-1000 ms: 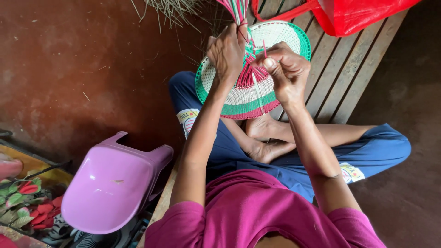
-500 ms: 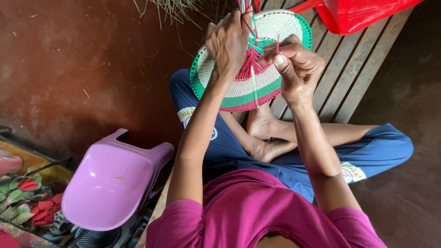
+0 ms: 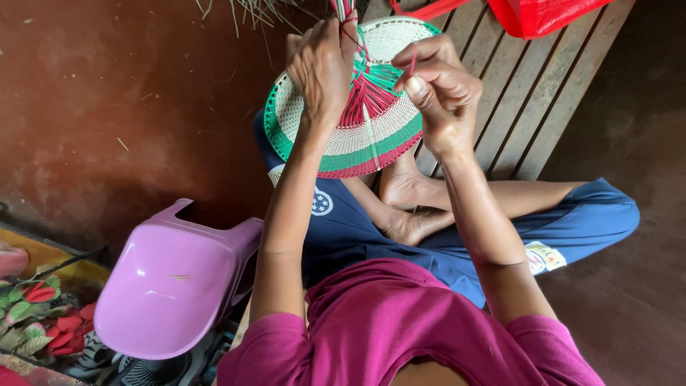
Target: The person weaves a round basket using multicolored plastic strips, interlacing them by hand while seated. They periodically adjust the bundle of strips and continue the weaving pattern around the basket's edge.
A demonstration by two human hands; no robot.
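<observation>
The left hand grips the woven disc from behind, fingers pressed together over the red and green strands at its middle. The right hand pinches one red strand, apparently between thumb and forefinger. The disc hangs above the crossed legs, its rim clear of the purple stool and near the wooden slats.

Home craft spot: red earthen floor, wooden slat bench, plastic stool.
</observation>
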